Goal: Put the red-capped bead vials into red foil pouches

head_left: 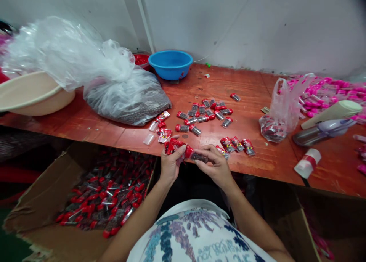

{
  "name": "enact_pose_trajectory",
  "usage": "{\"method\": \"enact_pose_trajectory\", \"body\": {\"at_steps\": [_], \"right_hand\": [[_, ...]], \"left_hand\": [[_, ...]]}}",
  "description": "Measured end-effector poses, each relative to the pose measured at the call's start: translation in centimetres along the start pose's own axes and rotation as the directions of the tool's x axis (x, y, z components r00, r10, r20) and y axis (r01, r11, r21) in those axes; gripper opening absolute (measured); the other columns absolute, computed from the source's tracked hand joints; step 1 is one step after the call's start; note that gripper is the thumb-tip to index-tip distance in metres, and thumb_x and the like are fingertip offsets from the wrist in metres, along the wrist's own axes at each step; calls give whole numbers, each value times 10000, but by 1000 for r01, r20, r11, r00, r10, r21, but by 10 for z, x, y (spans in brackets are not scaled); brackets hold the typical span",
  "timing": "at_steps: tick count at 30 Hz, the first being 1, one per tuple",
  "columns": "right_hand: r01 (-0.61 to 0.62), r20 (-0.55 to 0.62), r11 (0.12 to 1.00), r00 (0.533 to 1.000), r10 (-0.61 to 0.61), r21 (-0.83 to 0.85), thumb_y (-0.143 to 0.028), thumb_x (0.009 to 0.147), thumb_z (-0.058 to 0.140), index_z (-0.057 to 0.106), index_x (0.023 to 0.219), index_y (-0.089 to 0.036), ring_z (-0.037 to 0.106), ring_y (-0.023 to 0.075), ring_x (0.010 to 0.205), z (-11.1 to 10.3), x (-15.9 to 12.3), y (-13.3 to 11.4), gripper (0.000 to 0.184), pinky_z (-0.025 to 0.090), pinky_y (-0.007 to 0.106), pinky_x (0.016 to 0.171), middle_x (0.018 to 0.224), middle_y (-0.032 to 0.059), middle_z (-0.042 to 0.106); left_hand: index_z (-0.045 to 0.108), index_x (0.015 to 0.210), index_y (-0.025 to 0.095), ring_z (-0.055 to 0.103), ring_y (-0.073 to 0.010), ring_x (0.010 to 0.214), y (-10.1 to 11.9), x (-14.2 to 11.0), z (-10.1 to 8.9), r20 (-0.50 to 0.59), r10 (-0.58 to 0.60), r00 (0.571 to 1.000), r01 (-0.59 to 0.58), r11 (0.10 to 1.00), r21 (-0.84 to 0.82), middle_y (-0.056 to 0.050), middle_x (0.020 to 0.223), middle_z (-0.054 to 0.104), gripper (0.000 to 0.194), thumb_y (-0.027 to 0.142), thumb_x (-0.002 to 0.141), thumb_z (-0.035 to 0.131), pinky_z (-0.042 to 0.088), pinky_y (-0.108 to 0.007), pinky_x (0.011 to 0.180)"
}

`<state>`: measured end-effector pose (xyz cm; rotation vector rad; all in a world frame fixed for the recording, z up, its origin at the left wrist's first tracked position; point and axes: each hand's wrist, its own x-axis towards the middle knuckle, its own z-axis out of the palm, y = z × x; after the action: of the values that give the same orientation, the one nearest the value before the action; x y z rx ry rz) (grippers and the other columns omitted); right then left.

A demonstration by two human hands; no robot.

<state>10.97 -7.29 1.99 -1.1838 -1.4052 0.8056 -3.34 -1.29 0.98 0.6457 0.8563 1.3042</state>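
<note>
At the table's near edge, my left hand (170,164) is closed on red printed packets (173,145), its thumb on top. My right hand (215,164) pinches a small clear bottle of dark pellets (200,156), whose red end meets the left fingers. Whether the bottle is partly inside a packet I cannot tell. Just beyond the right hand lie several filled red packets (237,144). Farther back is a loose group of red-capped bottles (202,109). Left of the hands are another red packet (164,135) and an empty clear tube (149,139).
A plastic bag of dark pellets (128,98), a cream basin (37,96) and a blue basin (170,65) stand at left and back. At right are a knotted bag (273,126), a grey-purple bottle (309,136) and pink items (328,92). Below left, a carton (37,201) holds red-capped bottles.
</note>
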Motion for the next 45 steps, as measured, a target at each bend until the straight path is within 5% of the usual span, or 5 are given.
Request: {"method": "enact_pose_trajectory", "body": {"at_steps": [12, 19, 30, 41, 45], "right_hand": [[123, 69, 988, 991, -117, -89, -145, 859, 544, 653, 1128, -333, 593, 174, 978, 2, 0, 2, 345, 490, 324, 841, 1048, 39, 616], [-51, 6, 998, 999, 51, 46, -196, 799, 634, 663, 1122, -289, 607, 153, 840, 3, -1, 8, 337, 503, 258, 672, 1001, 31, 642], [-232, -150, 923, 946, 287, 306, -273, 759, 699, 679, 1093, -257, 649, 194, 918, 16, -6, 16, 334, 531, 356, 842, 1027, 22, 693], [-307, -112, 831, 910, 398, 464, -284, 713, 734, 667, 996, -232, 651, 171, 762, 24, -7, 22, 296, 559, 320, 691, 884, 9, 701], [-211, -213, 940, 939, 271, 266, -288, 739, 712, 674, 987, -235, 620, 168, 827, 25, -8, 25, 256, 536, 315, 742, 906, 23, 647]], "left_hand": [[629, 1039, 224, 621, -94, 584, 1, -1, 0, -26, 38, 999, -36, 997, 62, 41, 712, 654, 447, 197, 623, 790, 493, -185, 546], [627, 1030, 215, 625, -95, 609, 1, -4, 6, -37, -8, 999, 9, 1000, 21, 50, 725, 650, 477, 197, 589, 807, 520, -213, 616], [624, 786, 157, 559, -89, 486, -2, -8, -1, -19, -73, 997, 75, 987, 142, 28, 650, 639, 326, 184, 532, 827, 470, -193, 435], [608, 1082, 189, 609, -115, 576, 9, -8, 0, 103, -176, 979, 155, 971, 183, -12, 801, 685, 597, 148, 525, 817, 480, -188, 467], [645, 932, 152, 587, -99, 541, 6, -6, 1, 71, -153, 986, 139, 974, 179, -11, 739, 676, 447, 161, 522, 822, 458, -179, 456]]}}
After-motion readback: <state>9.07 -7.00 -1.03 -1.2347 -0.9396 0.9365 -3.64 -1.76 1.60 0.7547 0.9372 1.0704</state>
